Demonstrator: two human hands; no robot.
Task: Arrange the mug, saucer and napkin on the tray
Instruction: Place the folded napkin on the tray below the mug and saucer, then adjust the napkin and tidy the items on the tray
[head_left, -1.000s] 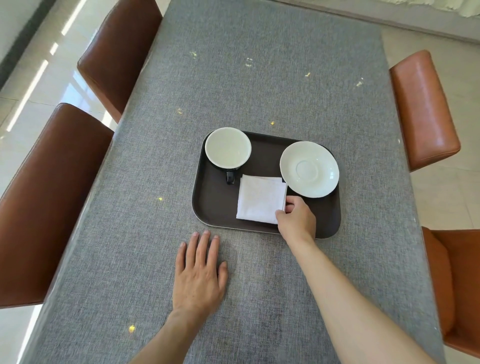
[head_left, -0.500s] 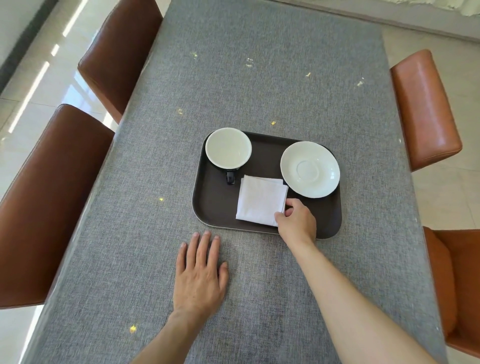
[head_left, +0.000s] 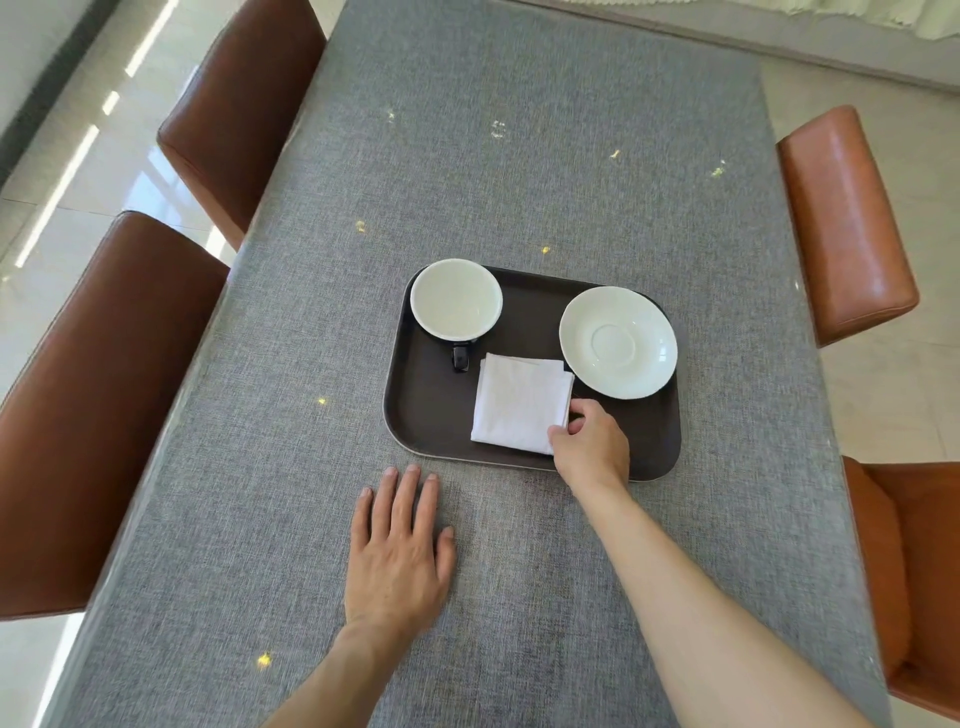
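Note:
A dark brown tray (head_left: 431, 415) lies on the grey table. A mug (head_left: 456, 299), white inside with a dark handle pointing toward me, stands in the tray's far left corner. The white saucer (head_left: 618, 342) sits at the far right. A folded white napkin (head_left: 519, 402) lies in the tray's near middle. My right hand (head_left: 589, 447) pinches the napkin's near right corner with thumb and fingers. My left hand (head_left: 397, 551) rests flat on the table, fingers spread, just in front of the tray.
The grey cloth-covered table (head_left: 519, 156) stretches away from me. Two brown leather chairs (head_left: 104, 395) stand along the left side, and orange-brown chairs (head_left: 844, 223) along the right. Pale tiled floor lies beyond both edges.
My right hand has slid slightly toward me along the napkin's right edge to its near corner, nudging the napkin a little. The left hand, mug and saucer have stayed put.

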